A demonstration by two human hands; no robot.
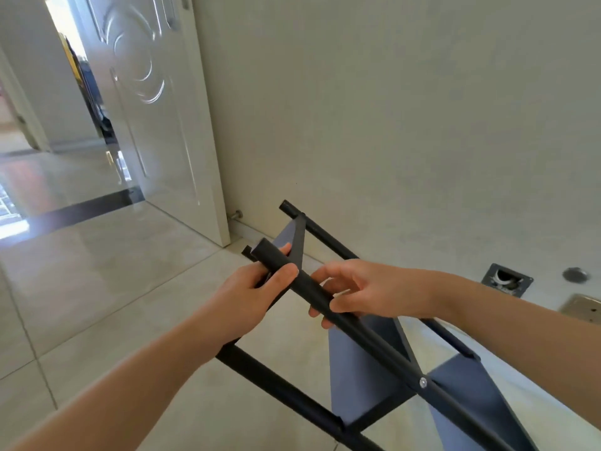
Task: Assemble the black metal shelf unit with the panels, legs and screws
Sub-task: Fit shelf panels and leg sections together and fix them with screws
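Gripping the top end of one black leg [325,304] with both hands right now. My left hand [250,297] is wrapped around it near the tip, thumb laid over the top of the tube and fingertips poking out on the far side. Right hand [361,292] sits just past the left one, a bit lower along the same leg, fingers curled under the tube and thumb resting on top, so both are closed around it.

From under my hands that leg runs down and away to the right, and there's a shiny silver screw [422,382] set into it well below my right hand, where a panel [361,369] meets it. The rest of the shelf unit [374,385] hangs below and beyond my hands, tipped at an angle over the floor [130,288]. Another leg [318,232] sticks out past my fingertips toward the wall [390,109], and a third leg [276,382] runs under my left forearm.

Legs are round matte black metal tubes, smooth, with blunt open-looking ends. Panels are flat sheet metal with folded edges; they read greyish blue in this light. Floor is glossy pale tile, very reflective. Off beyond my left hand there's a white door [156,109] with a swirly embossed pattern, standing open, and a small metal door stop [235,215] at the base of the wall.
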